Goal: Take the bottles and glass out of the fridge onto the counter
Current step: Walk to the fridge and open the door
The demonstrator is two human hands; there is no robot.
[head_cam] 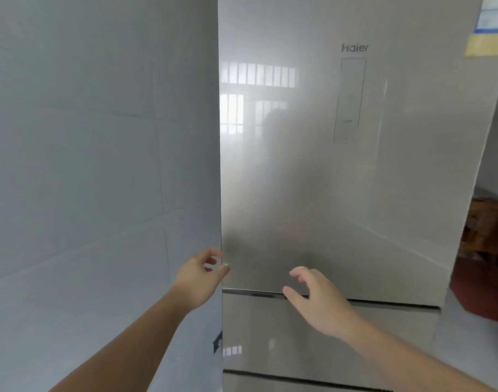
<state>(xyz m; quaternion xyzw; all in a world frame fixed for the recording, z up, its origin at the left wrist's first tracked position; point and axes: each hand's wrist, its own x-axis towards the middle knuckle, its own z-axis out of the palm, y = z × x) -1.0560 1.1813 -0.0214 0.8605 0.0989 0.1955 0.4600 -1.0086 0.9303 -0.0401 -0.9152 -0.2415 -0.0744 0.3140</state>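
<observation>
A tall glossy beige fridge fills the middle and right of the head view, its upper door closed. My left hand is at the door's left edge near its bottom, fingers curled and apart, holding nothing. My right hand hovers in front of the seam between the upper door and the drawer below, fingers spread. No bottles or glass are visible; the fridge's inside is hidden.
A pale tiled wall stands close on the left of the fridge. A control panel sits on the door. Stickers are at the top right. Dark wooden furniture stands past the fridge's right side.
</observation>
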